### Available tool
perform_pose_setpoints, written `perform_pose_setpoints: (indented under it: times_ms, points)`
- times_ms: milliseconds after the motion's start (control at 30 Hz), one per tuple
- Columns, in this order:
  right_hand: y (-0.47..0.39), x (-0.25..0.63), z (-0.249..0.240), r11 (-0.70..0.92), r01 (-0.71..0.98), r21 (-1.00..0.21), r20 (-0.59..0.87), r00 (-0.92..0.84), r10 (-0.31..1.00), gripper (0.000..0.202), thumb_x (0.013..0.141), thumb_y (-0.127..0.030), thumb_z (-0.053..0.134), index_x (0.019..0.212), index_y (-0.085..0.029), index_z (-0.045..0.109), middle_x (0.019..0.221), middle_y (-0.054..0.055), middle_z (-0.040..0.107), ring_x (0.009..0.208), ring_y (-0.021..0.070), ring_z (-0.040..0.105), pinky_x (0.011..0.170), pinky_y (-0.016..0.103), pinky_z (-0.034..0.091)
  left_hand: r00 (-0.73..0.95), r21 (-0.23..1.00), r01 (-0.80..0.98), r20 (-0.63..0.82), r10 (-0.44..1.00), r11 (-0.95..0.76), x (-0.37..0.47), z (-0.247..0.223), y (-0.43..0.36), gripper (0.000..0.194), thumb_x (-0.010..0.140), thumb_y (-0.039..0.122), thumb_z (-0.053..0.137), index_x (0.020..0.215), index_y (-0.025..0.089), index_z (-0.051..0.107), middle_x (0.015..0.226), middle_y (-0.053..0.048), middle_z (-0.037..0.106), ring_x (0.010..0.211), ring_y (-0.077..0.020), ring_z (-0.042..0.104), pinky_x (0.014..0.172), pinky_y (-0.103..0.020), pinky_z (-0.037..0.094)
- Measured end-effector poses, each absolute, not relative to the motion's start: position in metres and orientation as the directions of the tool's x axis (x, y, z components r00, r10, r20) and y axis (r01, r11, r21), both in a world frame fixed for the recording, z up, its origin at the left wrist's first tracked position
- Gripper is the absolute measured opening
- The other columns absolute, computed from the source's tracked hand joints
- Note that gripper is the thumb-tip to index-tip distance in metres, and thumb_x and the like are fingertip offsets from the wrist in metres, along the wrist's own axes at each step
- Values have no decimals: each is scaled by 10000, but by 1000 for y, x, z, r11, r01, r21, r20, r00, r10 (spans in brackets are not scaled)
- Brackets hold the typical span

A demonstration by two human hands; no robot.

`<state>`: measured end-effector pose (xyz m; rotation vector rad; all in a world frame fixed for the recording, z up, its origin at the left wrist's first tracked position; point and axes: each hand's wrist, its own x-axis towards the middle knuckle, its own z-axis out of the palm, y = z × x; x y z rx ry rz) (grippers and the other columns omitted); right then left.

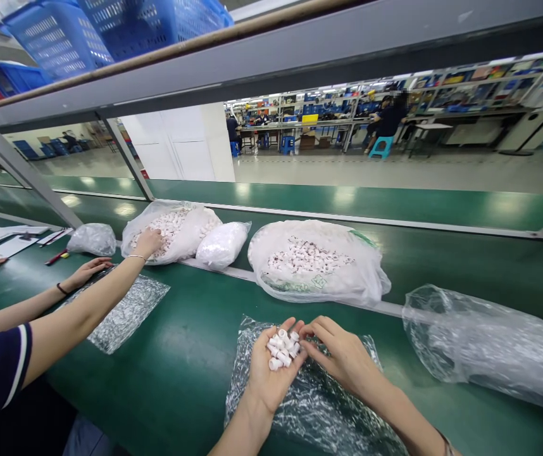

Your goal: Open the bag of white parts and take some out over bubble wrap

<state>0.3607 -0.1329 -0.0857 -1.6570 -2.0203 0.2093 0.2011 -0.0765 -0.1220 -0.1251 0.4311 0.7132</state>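
Observation:
Several small white tubular parts (283,348) lie heaped in the upturned palm of my left hand (269,377). My right hand (340,354) is beside it, its thumb and index finger pinched together at the right edge of the heap; whatever is between those fingertips is too small to make out. Beneath both hands, clear crinkled plastic bags (319,415) are spread on the green table (190,354). Beyond my hands sits a large open bag (319,263) filled with more of the small white parts.
A co-worker's hand (150,242) reaches into another bag of parts (171,228) at the left. A small white bag (224,244) stands between the large ones. Rolled clear plastic (494,342) lies at the right. Blue baskets (57,38) rest on the overhead shelf.

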Motion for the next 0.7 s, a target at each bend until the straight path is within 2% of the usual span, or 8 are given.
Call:
perform_pose_setpoints:
  times_ms: [267, 400, 500, 700]
  points:
    - [-133, 355, -91, 173, 882, -439, 255, -62, 965, 92, 954, -280, 511, 939, -238, 591, 894, 12, 588, 736, 146, 620, 571, 242, 458, 734, 22, -618, -341, 587, 786, 205, -121, -82, 394, 881, 231, 565, 1216, 28, 523, 1224, -224, 614, 1158, -285, 602, 970, -380, 494]
    - [-132, 360, -87, 154, 869, -471, 288, -14, 957, 154, 977, -302, 467, 948, -237, 604, 903, 14, 605, 734, 140, 622, 574, 244, 459, 715, 8, -624, -398, 575, 781, 203, -119, -80, 425, 876, 218, 576, 1249, 28, 502, 1175, -221, 640, 1126, -302, 623, 987, -451, 491]
    - [-131, 371, -82, 138, 863, -485, 315, 25, 949, 202, 992, -335, 435, 988, -237, 611, 918, 26, 620, 696, 132, 617, 581, 245, 471, 645, 4, -690, -451, 617, 724, 197, -115, -72, 445, 874, 187, 567, 1283, 36, 480, 1238, -235, 611, 1191, -336, 583, 1009, -508, 478]
    - [-130, 389, -89, 170, 918, -358, 158, -120, 980, 150, 954, -287, 496, 912, -261, 637, 854, -1, 628, 667, 149, 628, 542, 252, 456, 514, 10, -802, -498, 698, 597, 183, -108, -58, 448, 876, 140, 548, 1311, 70, 469, 1283, -218, 584, 1189, -313, 591, 1002, -489, 502]
